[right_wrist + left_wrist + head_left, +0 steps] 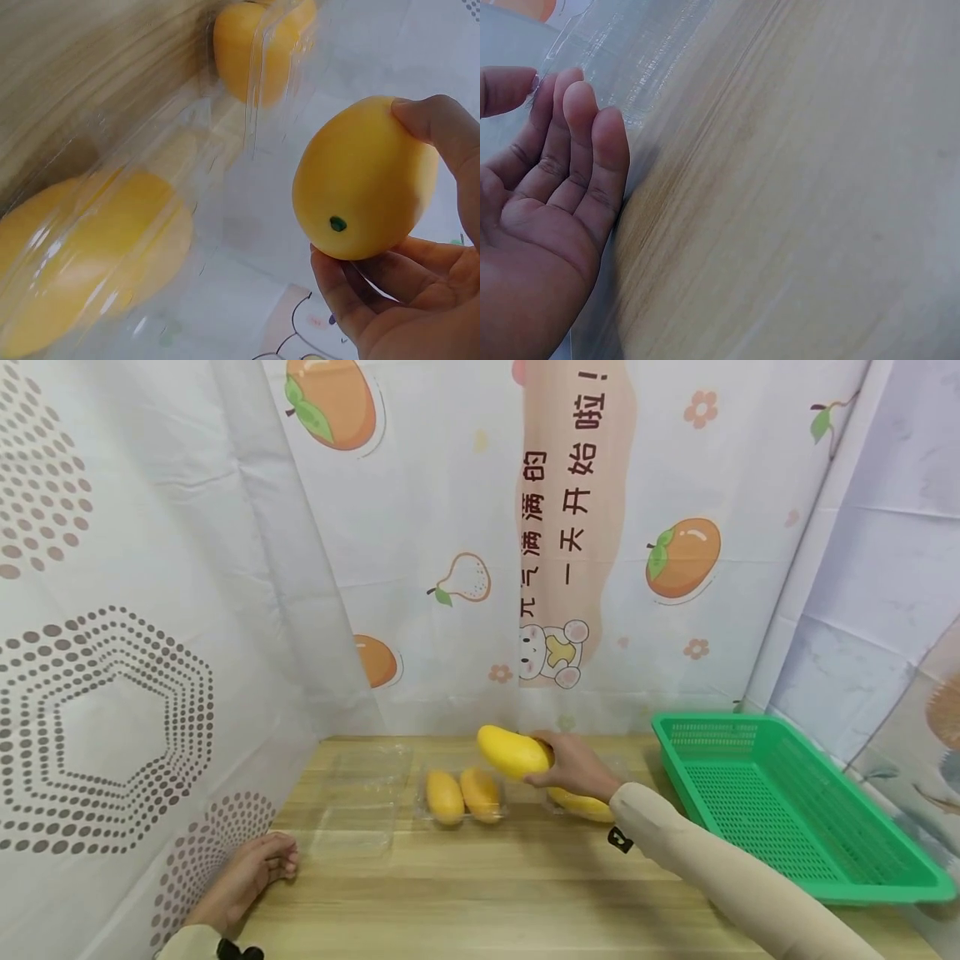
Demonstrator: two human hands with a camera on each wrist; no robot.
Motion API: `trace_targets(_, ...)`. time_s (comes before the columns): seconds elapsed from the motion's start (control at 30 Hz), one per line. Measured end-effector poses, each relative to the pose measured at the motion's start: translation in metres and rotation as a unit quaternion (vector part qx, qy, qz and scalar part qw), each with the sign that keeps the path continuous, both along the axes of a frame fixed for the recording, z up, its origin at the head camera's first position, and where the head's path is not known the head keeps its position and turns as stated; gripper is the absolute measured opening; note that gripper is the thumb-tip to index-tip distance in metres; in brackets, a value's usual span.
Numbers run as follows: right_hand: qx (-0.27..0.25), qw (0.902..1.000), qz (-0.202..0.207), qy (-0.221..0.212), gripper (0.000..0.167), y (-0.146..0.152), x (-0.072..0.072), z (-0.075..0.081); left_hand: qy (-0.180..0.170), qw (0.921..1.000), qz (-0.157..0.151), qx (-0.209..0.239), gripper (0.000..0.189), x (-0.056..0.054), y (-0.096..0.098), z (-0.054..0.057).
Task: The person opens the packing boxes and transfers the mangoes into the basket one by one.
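Note:
My right hand (576, 768) holds a yellow mango (513, 752) in the air above the middle of the table. In the right wrist view, thumb and fingers grip the mango (360, 180) from opposite sides, its green stem spot showing. Below and to the left, two mangoes (446, 797) lie side by side in a clear plastic box (422, 814). Another yellow mango (585, 807) sits in a clear box under the right forearm, partly hidden. At the table's left edge my left hand (260, 870) rests with fingers loosely curled, holding nothing.
An opened clear plastic box (352, 828) lies at the left, beyond the left hand. On the right stands a green basket (678, 785). Printed curtains (435, 702) hang behind and along both sides of the wooden table (450, 893).

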State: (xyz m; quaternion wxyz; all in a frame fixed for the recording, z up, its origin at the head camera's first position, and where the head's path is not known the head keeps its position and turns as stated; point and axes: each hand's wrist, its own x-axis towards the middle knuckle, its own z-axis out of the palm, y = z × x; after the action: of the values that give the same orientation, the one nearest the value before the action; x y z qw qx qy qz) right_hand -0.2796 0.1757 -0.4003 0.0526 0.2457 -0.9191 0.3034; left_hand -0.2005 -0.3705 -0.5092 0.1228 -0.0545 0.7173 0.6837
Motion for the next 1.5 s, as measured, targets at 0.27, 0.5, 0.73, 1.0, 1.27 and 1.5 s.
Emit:
trace_targets(0.27, -0.003, 0.9996, -0.019, -0.022, 0.062, 0.021, 0.004, 0.002, 0.007, 1.0000, -0.004, 0.005, 0.024, 0.001, 0.000, 0.000)
trace_targets(0.5, -0.017, 0.9993, -0.031, -0.011, 0.065, 0.042, 0.006, -0.006, 0.006, 1.0000, 0.000, 0.007, 0.023, 0.001, -0.001, -0.001)
trace_targets(0.73, -0.011, 0.9988, -0.047, -0.008, 0.066, 0.055, 0.009, -0.006, 0.003, 1.0000, 0.005, 0.007, 0.023, 0.000, 0.000, -0.001)
trace_targets(1.0, -0.009, 0.9981, -0.061, -0.009, 0.071, 0.069, 0.012, -0.007, 0.004, 1.0000, 0.001, 0.008, 0.022, 0.000, 0.000, 0.000)
trace_targets(1.27, -0.018, 0.9968, -0.077, -0.007, 0.074, 0.086, 0.018, -0.006, 0.002, 0.9999, -0.006, 0.008, 0.023, -0.002, 0.000, 0.000)
trace_targets(1.5, -0.015, 0.9958, -0.089, 0.012, 0.073, 0.101, 0.022, -0.005, -0.001, 0.9997, -0.010, 0.021, 0.022, -0.001, -0.001, -0.002)
